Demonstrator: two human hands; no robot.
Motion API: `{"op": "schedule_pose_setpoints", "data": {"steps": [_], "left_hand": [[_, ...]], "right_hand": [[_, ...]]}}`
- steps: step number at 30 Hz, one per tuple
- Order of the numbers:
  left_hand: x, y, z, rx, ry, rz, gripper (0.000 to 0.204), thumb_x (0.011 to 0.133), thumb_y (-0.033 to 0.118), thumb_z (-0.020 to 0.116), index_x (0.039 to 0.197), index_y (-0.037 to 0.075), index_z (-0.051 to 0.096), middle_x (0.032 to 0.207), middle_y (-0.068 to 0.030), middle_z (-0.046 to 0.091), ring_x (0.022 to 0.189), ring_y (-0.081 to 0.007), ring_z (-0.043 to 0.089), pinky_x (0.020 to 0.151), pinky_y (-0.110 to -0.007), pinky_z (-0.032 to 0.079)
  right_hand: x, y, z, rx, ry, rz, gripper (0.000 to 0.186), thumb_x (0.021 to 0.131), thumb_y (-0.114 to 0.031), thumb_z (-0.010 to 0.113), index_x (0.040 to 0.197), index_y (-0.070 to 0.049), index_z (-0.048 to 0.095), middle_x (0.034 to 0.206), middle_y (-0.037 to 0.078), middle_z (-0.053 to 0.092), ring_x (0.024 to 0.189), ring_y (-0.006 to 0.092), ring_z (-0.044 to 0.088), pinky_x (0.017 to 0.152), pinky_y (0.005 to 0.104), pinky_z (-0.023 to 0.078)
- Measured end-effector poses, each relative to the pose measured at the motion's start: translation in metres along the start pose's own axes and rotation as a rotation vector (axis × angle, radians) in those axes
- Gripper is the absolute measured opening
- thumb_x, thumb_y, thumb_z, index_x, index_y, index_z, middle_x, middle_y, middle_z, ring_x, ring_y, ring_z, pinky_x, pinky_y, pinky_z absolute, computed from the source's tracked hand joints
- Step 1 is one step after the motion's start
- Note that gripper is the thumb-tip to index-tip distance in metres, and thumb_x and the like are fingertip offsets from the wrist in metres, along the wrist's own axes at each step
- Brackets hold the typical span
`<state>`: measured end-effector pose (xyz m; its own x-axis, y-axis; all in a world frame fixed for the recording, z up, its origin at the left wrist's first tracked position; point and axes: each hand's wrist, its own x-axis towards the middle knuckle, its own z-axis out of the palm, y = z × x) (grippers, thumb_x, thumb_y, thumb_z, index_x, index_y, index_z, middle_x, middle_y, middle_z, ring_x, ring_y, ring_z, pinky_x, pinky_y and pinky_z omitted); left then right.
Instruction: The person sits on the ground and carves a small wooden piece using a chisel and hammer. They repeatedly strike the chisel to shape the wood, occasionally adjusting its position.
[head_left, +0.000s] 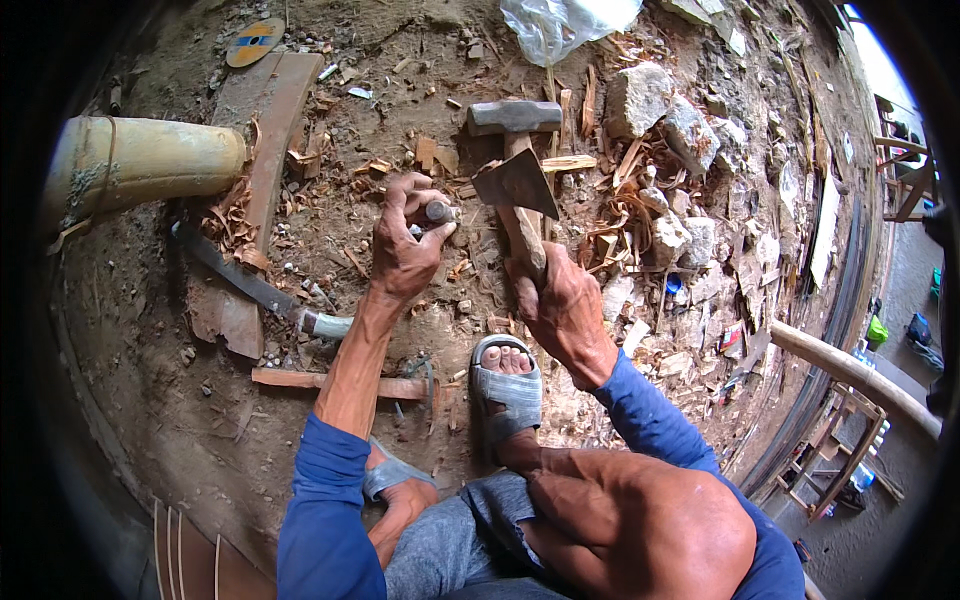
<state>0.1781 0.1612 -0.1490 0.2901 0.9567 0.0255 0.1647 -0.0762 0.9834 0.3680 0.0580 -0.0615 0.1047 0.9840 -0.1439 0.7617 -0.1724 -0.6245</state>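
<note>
My left hand [405,245] is closed, thumb and fingers pinching a short dark metal rod [437,211] seen nearly end-on; its lower part is hidden, so I cannot tell its exact kind. Just to the right, my right hand [560,305] wraps round the wooden handle of a hatchet [515,185]. The hatchet's broad, dark blade points away from me, above the ground. Beyond the blade lies a sledgehammer [515,117] with a grey steel head, its wooden handle partly covered by the hatchet.
A curved knife [235,270] lies across a plank [278,130] at left, near a thick bamboo pole [150,165]. A wooden-handled tool [330,381] lies nearer me. Broken stones [640,98] and wood shavings cover the right side. A clear plastic bag [565,28] sits at the far edge.
</note>
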Motion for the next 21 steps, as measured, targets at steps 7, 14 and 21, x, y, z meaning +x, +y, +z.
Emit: {"op": "schedule_pose_setpoints", "data": {"steps": [7, 14, 21], "left_hand": [[-0.013, -0.006, -0.012, -0.076, -0.020, -0.167, 0.057, 0.084, -0.011, 0.069, 0.131, 0.005, 0.040, 0.114, -0.0118, 0.072, 0.100, -0.0159, 0.068, 0.090, -0.029, 0.053], [-0.004, 0.008, 0.006, 0.026, 0.074, -0.147, 0.063, 0.085, -0.005, 0.073, 0.136, 0.008, 0.039, 0.106, -0.0123, 0.073, 0.093, -0.0161, 0.069, 0.084, -0.030, 0.055], [0.004, 0.013, 0.008, 0.153, -0.001, -0.025, 0.065, 0.084, -0.006, 0.071, 0.137, 0.009, 0.036, 0.095, -0.0125, 0.072, 0.086, -0.0224, 0.070, 0.078, -0.036, 0.055]], "right_hand": [[-0.013, 0.001, 0.006, -0.094, 0.081, -0.071, 0.034, 0.091, -0.017, 0.066, 0.117, 0.000, 0.052, 0.086, 0.023, 0.063, 0.070, 0.0413, 0.066, 0.058, 0.0482, 0.052], [-0.003, -0.002, 0.010, -0.211, -0.077, 0.014, 0.036, 0.089, -0.014, 0.063, 0.121, 0.000, 0.053, 0.093, 0.022, 0.063, 0.077, 0.0398, 0.066, 0.065, 0.0467, 0.053], [-0.005, -0.004, 0.006, -0.090, -0.010, -0.030, 0.031, 0.088, -0.013, 0.062, 0.113, -0.001, 0.050, 0.090, 0.025, 0.063, 0.074, 0.0436, 0.066, 0.063, 0.0514, 0.053]]}}
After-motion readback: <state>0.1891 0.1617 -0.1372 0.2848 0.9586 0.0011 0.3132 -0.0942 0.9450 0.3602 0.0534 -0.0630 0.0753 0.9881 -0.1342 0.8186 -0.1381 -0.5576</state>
